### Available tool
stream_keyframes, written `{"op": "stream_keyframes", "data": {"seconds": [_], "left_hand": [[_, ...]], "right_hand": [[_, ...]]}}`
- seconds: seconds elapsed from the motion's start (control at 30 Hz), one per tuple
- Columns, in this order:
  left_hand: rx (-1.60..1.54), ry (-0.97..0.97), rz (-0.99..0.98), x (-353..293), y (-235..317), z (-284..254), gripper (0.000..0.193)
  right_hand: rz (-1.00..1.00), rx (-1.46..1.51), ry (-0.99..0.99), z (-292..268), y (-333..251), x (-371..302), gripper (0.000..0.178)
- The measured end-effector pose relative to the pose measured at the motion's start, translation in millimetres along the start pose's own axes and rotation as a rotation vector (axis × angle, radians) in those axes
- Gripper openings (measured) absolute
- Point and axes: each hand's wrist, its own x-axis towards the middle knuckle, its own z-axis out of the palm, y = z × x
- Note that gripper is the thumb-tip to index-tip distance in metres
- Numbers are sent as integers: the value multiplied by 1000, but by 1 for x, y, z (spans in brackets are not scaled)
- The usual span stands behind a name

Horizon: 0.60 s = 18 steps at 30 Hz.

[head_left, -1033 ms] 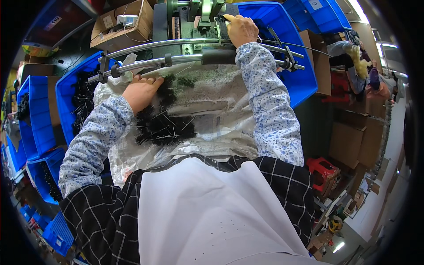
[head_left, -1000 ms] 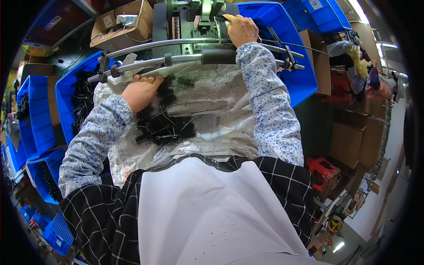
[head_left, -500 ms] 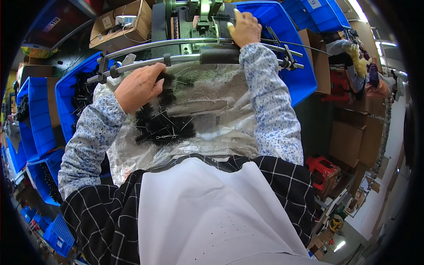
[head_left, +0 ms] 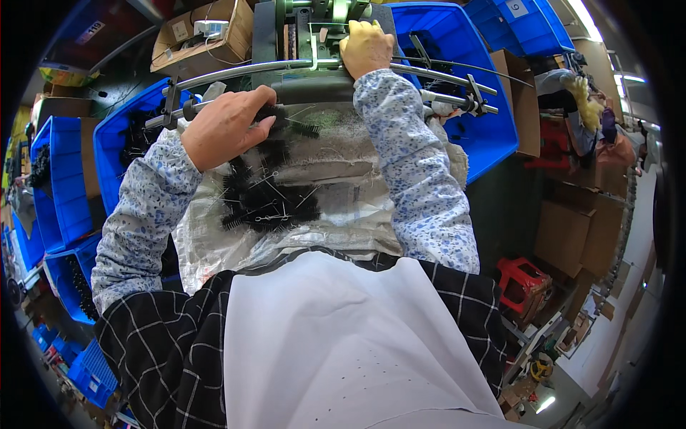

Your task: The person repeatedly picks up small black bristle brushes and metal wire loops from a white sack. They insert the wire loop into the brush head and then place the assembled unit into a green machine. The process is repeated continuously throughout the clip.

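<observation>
My right hand (head_left: 366,48) is curled closed at the front of a dark metal machine (head_left: 266,32), with yellow coverings on its fingertips. A thin wire (head_left: 329,24) runs to its fingers, but what they hold is hidden. Below it, a green-lit bracket (head_left: 313,48) stands over the curved metal rails (head_left: 236,74). My left hand (head_left: 229,127) bends over the front rail, beside the left end of a black sleeve (head_left: 314,91). Dark bristles show between its thumb and index finger; the other fingers are hidden. Several black wire brushes (head_left: 268,204) with looped ends lie on pale sacking (head_left: 350,207) over my lap.
Blue bins stand on both sides: one with black brushes (head_left: 107,154) at left, one (head_left: 493,121) at right behind the rails. An open cardboard box (head_left: 171,53) sits at the far left. A long thin rod (head_left: 479,66) sticks out rightward. A red stool (head_left: 525,282) is at right.
My right hand has shifted left along the machine front and curled in. The bracket and black sleeve have slid left too. A brush by my right thumb no longer shows.
</observation>
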Motion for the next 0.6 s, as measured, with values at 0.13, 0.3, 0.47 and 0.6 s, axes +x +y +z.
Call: {"op": "stream_keyframes", "data": {"seconds": [0.13,0.3,0.47,0.6], "left_hand": [[-1,28,16,-4,-2,0,26],[-45,108,47,-13,-11,1,27],[-207,87,41,-15,-10,0,29],[-381,15,48,-1,-4,0,26]], "right_hand": [[-34,-30,45,-4,3,-4,18],[-1,-19,8,-1,49,-6,27],[87,88,-155,1,88,8,28],[29,13,-221,7,117,22,24]]}}
